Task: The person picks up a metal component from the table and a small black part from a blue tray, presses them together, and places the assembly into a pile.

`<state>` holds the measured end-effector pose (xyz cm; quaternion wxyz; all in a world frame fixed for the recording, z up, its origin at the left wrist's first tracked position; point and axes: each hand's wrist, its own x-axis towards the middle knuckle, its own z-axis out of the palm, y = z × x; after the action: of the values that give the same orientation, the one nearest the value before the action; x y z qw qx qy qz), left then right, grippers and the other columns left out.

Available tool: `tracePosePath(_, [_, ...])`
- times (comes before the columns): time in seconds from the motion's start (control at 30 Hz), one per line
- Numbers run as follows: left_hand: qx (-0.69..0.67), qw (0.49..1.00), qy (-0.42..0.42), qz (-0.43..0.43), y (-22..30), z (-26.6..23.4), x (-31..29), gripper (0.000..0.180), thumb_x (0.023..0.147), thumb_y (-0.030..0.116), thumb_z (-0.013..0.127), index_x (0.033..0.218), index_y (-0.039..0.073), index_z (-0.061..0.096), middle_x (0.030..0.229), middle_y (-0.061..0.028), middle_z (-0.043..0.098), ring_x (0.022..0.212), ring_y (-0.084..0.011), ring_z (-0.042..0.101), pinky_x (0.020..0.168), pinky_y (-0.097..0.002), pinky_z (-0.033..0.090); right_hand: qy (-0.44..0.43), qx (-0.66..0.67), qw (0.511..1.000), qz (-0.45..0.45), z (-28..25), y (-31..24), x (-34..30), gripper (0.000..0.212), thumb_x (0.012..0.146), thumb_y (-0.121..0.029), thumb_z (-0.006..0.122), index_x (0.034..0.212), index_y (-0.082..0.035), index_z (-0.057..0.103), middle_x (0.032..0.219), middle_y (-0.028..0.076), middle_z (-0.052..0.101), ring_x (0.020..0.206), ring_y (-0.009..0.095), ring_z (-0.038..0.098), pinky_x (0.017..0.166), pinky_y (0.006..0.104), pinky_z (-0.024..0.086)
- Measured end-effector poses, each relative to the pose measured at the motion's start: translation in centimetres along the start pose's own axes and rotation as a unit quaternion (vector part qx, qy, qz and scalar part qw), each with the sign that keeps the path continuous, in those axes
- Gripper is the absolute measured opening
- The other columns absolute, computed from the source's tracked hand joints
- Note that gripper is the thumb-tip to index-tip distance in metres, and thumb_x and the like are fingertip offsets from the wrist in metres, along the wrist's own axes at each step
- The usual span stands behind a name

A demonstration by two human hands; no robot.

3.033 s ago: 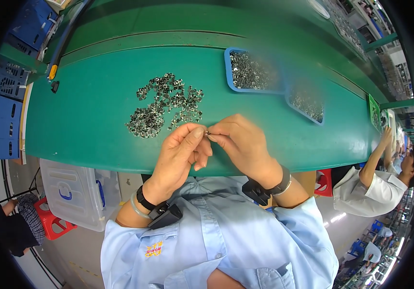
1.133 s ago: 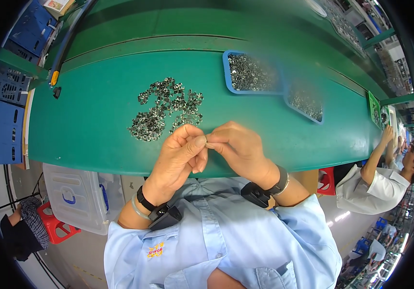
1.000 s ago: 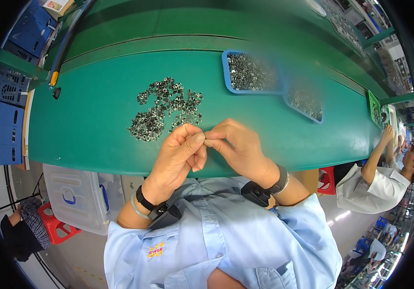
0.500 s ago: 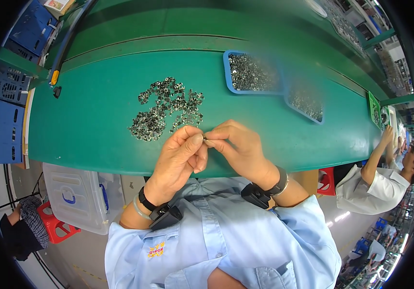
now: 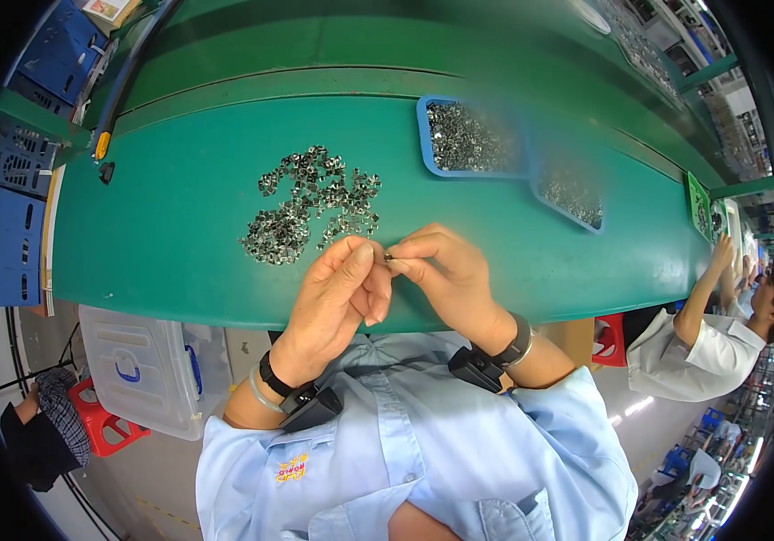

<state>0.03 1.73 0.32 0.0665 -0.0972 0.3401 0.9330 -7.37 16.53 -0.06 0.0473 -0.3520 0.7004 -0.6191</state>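
Note:
Just in front of my body, over the near edge of the green table, my two hands almost meet at the fingertips. Between thumb and forefinger, my right hand (image 5: 457, 281) pinches a small dark metal part (image 5: 389, 257). My left hand (image 5: 334, 287) is closed beside it, thumb against the curled fingers; whether it grips something is hidden. Beyond my left hand, a loose pile of small shiny metal parts (image 5: 283, 233) lies on the table (image 5: 170, 225).
Two blue trays (image 5: 425, 135) of small metal parts stand far right, partly blurred. A green tray (image 5: 699, 206) is near a co-worker (image 5: 702, 352) at the right. A lidded clear box (image 5: 139, 361) and red stool (image 5: 107, 424) stand left, below blue crates (image 5: 4, 243).
My right fingertips have drawn slightly away from my left thumb, with the small part in the right pinch. My left thumb has shifted back a little. The pile looks unchanged.

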Motion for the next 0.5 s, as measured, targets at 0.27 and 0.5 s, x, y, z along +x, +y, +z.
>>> tracePosePath(0.27, [0.020, 1.000, -0.012, -0.020, 0.7, 0.0, 0.0, 0.017, 0.096, 0.022, 0.051, 0.093, 0.005, 0.052, 0.065, -0.0042, 0.054, 0.052, -0.0096, 0.048, 0.044, -0.0220, 0.036, -0.004, -0.003, 1.000, -0.022, -0.1, 0.1, 0.0, 0.013, 0.078, -0.004, 0.069, 0.088, -0.006, 0.063, 0.084, 0.007, 0.064, 0.075, 0.018, 0.061, 0.065, 0.0284, 0.049])
tracePosePath(0.5, [0.043, 0.999, 0.007, -0.029, 1.1, 0.0, -0.2, 0.013, 0.094, 0.018, 0.053, 0.091, 0.005, 0.053, 0.065, -0.0034, 0.054, 0.051, -0.0090, 0.047, 0.044, -0.0221, 0.035, -0.015, -0.047, 0.998, -0.040, -0.1, 0.3, -0.1, 0.013, 0.077, -0.005, 0.070, 0.088, -0.006, 0.063, 0.086, 0.006, 0.065, 0.077, 0.020, 0.062, 0.065, 0.0295, 0.049])
